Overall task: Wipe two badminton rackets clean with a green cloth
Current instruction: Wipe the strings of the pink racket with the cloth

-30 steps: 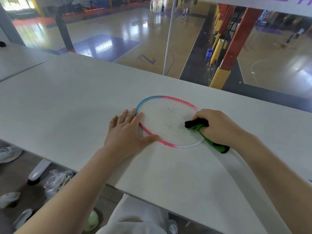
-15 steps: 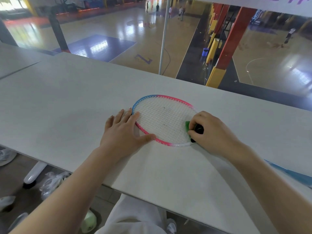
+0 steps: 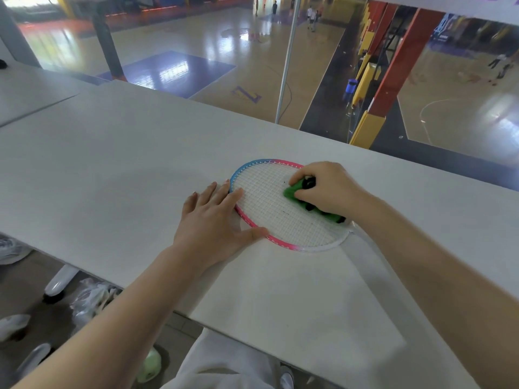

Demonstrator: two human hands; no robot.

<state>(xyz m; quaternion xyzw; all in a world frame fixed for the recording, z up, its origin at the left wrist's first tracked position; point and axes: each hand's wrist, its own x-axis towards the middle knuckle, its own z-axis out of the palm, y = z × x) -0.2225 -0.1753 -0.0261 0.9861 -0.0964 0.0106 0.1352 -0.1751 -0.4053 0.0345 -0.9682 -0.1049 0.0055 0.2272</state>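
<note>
Only one racket (image 3: 278, 209) in view, lying flat on the white table (image 3: 112, 169); shaft hidden under the right forearm, handle out of sight. Second racket nowhere visible. Green cloth (image 3: 295, 193) mostly covered by the right hand (image 3: 328, 186), bunched up, with black patches showing between the fingers and along its near end; hard to tell whether the black belongs to the cloth or to something else.

Racket head oval, white strings in a tight grid, a few small dark specks on the string bed. Frame blue at the far-left curve, pink along the far edge and the near-left side, fading to white toward the throat. Cloth pressed on the right part of the strings, its near end reaching toward the throat.

Right hand curled round the cloth, thumb and fingers gripping it from above. Left hand (image 3: 216, 220) flat on the table beside the racket, fingers straight and together, fingertips overlapping the blue-pink rim, thumb stretched out and touching the pink rim lower down.

Beyond the table's far edge, a sports hall floor (image 3: 224, 51) far below, blurred figures on it. Under the table, pale trousers (image 3: 224, 366) and a plastic bag (image 3: 90, 299), indistinct.
</note>
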